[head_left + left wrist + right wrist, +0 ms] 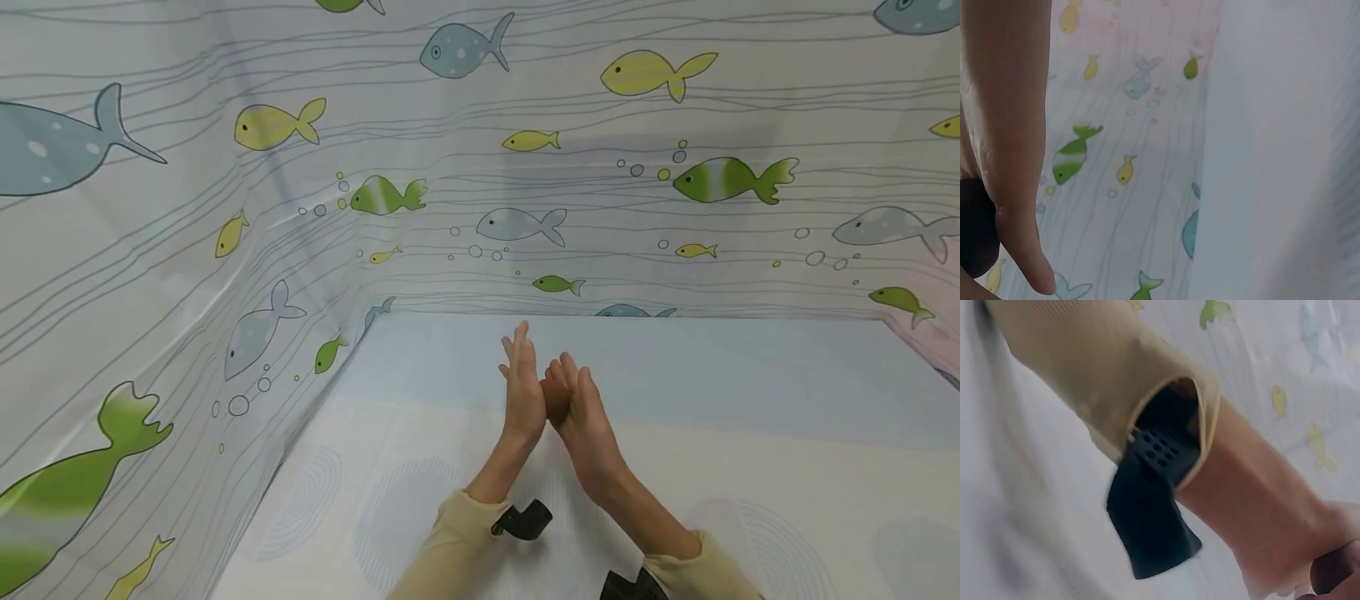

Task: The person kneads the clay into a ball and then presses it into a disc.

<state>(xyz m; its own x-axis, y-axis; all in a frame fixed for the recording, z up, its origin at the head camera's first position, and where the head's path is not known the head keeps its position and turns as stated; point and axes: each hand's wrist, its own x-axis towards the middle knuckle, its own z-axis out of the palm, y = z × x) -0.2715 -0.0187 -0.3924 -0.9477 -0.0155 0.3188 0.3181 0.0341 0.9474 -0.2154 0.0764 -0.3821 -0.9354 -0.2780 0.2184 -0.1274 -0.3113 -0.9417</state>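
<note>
A brown rounded lump [556, 402] sits between the two palms, above the table. My left hand [523, 396] is upright with its fingers straight, its palm side against the lump. From the other side, my right hand [588, 425] presses on the lump with its fingers extended and slightly spread, partly behind it. In the left wrist view the lump [975, 228] looks dark at the left edge, beside a hand [1013, 125]. The right wrist view has the lump [1335, 569] at its lower right corner, near the other forearm. What the lump is made of cannot be told.
A white and pale blue table cover [750, 392] lies under the hands. Fish-printed curtains [585, 183] stand behind and at the left. Black wrist-worn cameras [525, 521] protrude from both beige sleeves [450, 542].
</note>
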